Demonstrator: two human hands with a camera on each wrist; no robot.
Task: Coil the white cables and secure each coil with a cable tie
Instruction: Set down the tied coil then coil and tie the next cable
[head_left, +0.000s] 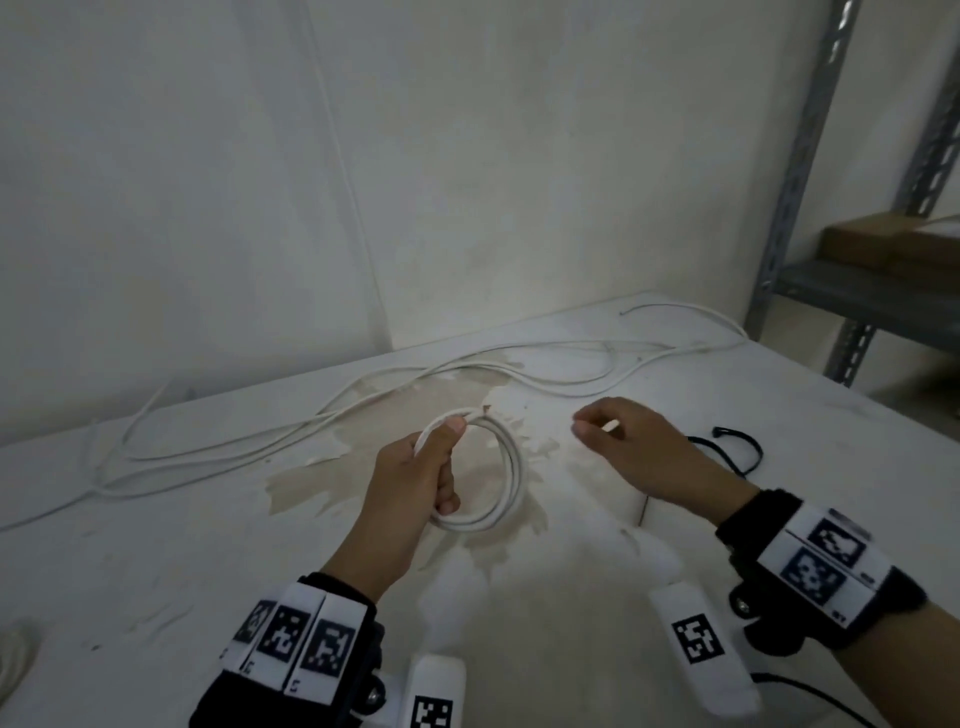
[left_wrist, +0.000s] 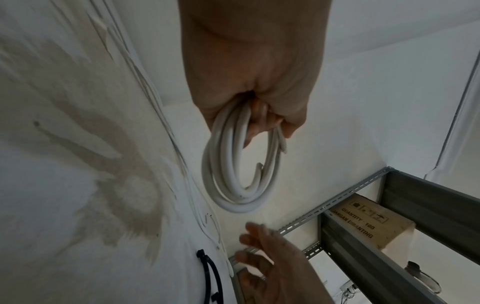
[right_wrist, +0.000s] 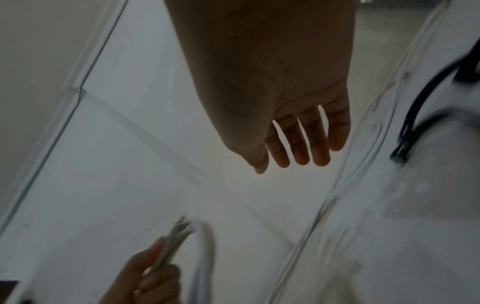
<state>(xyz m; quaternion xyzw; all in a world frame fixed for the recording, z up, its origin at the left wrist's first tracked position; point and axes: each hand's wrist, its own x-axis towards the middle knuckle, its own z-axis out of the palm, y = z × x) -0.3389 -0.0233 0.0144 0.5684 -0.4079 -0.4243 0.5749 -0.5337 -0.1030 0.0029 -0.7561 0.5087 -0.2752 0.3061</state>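
One finished coil sits gripped in the left hand, thumb pinning the turns so they cannot spring apart. Right hand, fingers relaxed (nothing clearly held), hovers near the black cable ties on the table.

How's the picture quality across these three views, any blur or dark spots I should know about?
Head view: dim and soft, but the left hand gripping the white coil is readable. Left wrist view: sharpest, coil strands distinct, shelf lines bent by the wide lens. Right wrist view: darkest, the right hand backlit and shadowed, the black cable ties smeared by motion blur.
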